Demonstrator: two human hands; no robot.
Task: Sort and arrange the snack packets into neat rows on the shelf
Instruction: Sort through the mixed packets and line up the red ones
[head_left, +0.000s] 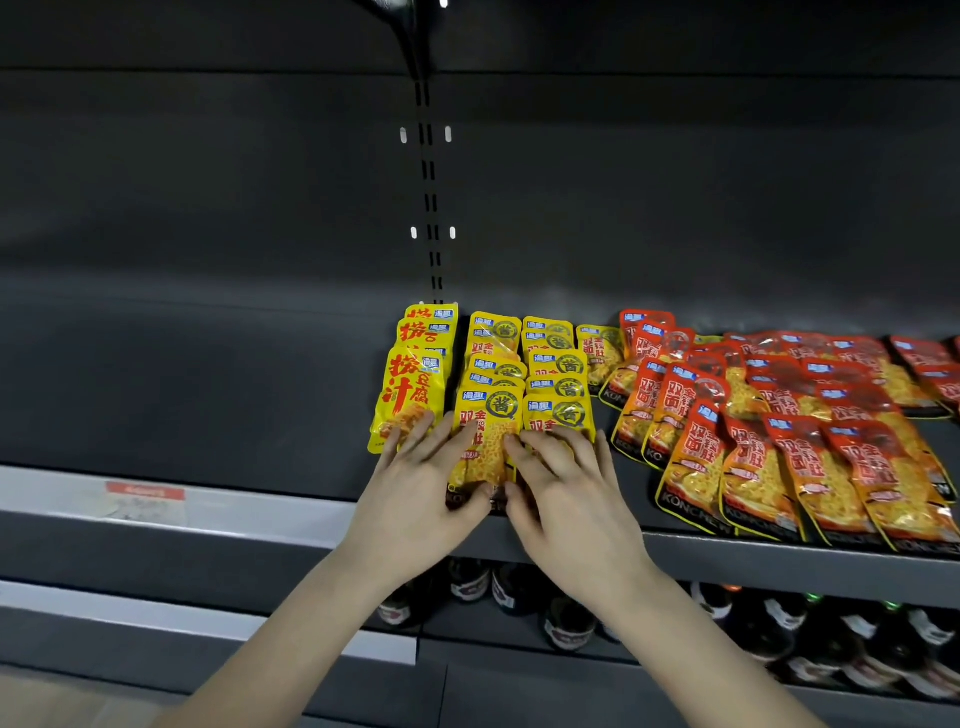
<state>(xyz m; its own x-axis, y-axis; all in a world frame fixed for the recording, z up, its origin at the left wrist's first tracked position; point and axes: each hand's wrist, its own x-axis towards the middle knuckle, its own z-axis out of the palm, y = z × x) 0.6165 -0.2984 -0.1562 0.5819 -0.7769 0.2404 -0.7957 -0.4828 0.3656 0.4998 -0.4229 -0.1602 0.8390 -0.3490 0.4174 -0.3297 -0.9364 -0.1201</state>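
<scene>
Three overlapping rows of yellow snack packets lie on the dark shelf (218, 415): a left row with big red characters (410, 384), a middle row (491, 410) and a right row (558, 405). My left hand (415, 493) lies with straight fingers on the front packet of the middle row, its fingertips reaching the left row. My right hand (566, 493) presses the same packet's right edge and covers the front of the right row. Red packets (779, 441) lie in a loose, overlapping heap to the right.
The shelf's front lip (779, 561) carries a price tag strip with a red label (145, 491) at the left. Dark bottles (571, 618) stand on the shelf below. A slotted upright (428, 208) runs up the back panel.
</scene>
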